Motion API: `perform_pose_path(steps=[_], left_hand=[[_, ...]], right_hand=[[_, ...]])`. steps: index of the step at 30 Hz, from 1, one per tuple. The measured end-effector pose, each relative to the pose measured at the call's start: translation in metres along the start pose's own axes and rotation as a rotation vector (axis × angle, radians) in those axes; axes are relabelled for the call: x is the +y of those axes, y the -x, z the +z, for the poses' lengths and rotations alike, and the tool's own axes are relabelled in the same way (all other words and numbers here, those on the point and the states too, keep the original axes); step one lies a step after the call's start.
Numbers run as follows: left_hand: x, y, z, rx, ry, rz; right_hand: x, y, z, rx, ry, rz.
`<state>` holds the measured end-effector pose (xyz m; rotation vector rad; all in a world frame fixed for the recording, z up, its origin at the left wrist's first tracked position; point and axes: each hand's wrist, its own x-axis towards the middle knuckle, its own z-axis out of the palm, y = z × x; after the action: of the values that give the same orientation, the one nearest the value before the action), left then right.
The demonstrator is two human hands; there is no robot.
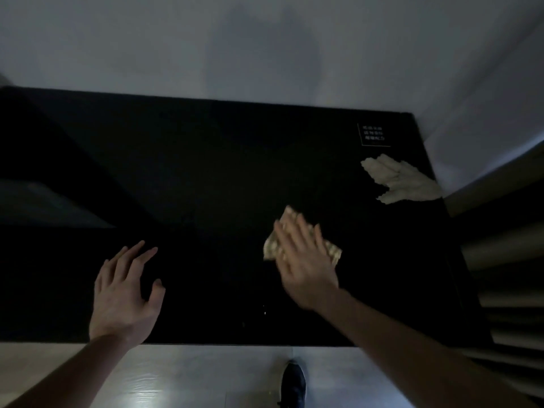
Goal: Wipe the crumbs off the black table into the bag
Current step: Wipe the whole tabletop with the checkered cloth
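The black table point(206, 172) fills the middle of the head view. My right hand point(304, 260) lies flat on a pale patterned cloth point(332, 251), pressing it to the tabletop right of centre; the cloth pokes out around my fingers. My left hand point(126, 293) rests on the table near its front edge, fingers spread, holding nothing. A pale crumpled bag point(403, 181) lies at the table's right edge, beyond my right hand. A few tiny light crumbs point(265, 312) show near the front edge, below the cloth.
A small white printed label point(374, 135) marks the table's far right corner. A white wall runs behind the table. Pale slatted surfaces point(506, 260) stand to the right. A dark shoe point(293, 384) stands on the light floor in front.
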<state>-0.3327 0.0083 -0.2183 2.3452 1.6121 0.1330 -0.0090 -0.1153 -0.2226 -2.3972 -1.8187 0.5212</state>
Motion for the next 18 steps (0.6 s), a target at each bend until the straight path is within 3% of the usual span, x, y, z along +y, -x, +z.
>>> perform_pose_path(steps=[5,8,15,18], left_hand=[[0.003,0.000,-0.003,-0.007,0.016,-0.003],[0.001,0.000,-0.002,-0.018,0.016,-0.007],[-0.002,-0.002,0.000,-0.041,0.000,-0.012],[-0.003,-0.002,0.000,-0.038,0.005,-0.010]], right_hand=[[-0.018,0.048,0.013,-0.098,0.024,-0.168],[0.001,0.000,0.001,-0.031,-0.005,-0.108],[-0.001,-0.169,-0.027,0.085,0.022,0.248],[-0.033,-0.201,-0.023,0.071,0.029,0.191]])
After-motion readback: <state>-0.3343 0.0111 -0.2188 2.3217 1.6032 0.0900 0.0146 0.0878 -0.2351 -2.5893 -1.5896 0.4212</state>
